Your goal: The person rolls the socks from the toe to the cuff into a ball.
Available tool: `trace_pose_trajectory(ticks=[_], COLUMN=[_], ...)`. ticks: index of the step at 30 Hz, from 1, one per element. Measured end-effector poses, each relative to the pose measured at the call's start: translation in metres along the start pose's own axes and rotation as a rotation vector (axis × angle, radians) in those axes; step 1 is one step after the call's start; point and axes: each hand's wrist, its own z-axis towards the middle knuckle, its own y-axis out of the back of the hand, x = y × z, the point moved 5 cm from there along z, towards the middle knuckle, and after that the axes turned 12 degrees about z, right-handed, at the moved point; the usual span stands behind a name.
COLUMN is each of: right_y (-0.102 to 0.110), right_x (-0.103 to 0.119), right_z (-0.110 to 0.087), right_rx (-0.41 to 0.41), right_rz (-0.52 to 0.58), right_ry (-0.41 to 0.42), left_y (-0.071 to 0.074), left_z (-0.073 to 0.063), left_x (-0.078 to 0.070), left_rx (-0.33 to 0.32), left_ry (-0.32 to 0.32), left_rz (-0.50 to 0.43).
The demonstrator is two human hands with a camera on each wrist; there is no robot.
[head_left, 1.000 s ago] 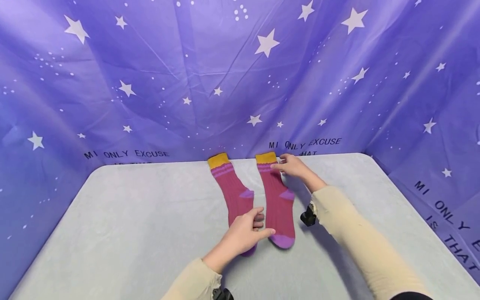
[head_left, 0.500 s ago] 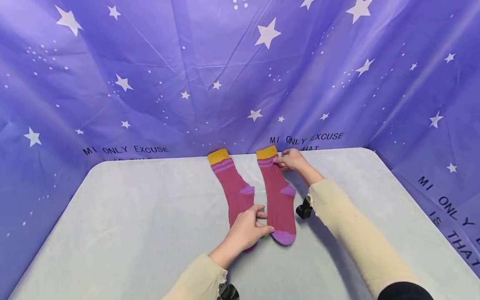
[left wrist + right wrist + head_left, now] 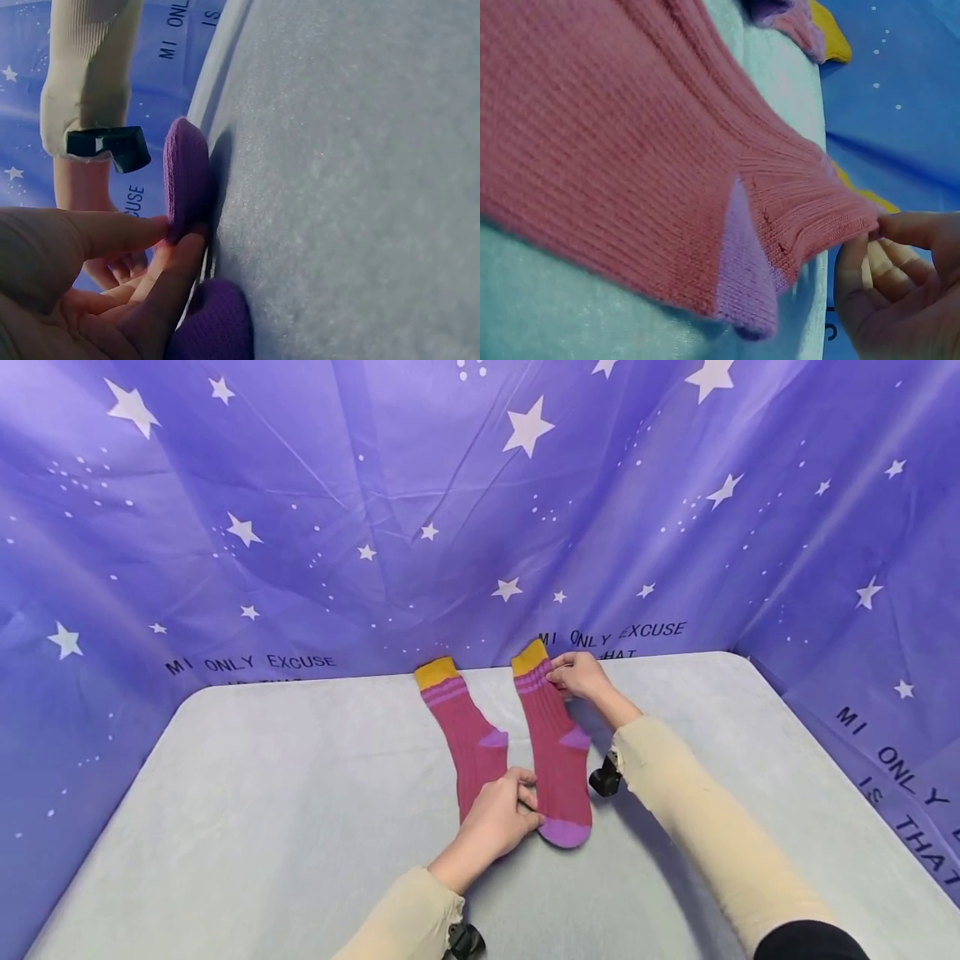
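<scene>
Here, my left hand (image 3: pixel 495 812) pinched one sock (image 3: pixel 557 756) by its toe (image 3: pixel 566 833), my right hand (image 3: pixel 587 677) below its cuff (image 3: pixel 531 658), sensible holds for something seemingly light, soft and stretchy.

Right grip (image 3: pixel 906 289) pinching pink sock (image 3: pixel 622 157), purple heel (image 3: pixel 744 270), pale tabletop (image 3: pixel 570 307), blue backdrop (image 3: pixel 900 150)
</scene>
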Motion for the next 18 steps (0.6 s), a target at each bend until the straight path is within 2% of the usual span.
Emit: trace_pose_trajectory(ticks=[5,10,15,18], right_y=[0.003,0.002,-0.002,-0.005], right_x=[0.003,0.005,0.011,0.018], right_z=[-0.006,-0.012,-0.016,-0.018], right_rx=[0.027,0.072,0.092,0.108], right_rz=[0.111,0.233,0.229,0.226], right_ry=[0.008,-0.022,-0.036,-0.034], left_y=[0.001,0.001,-0.002,-0.003], left_z=[-0.002,-0.004,-0.001,0.001], left_x=[0.000,0.001,0.003,0.004], left_rx=[-0.009,0.004,0.025,0.011], left_ry=[0.009,0.021,0.081,0.117], left_rz=[-0.056,-0.120,-0.194,-0.239])
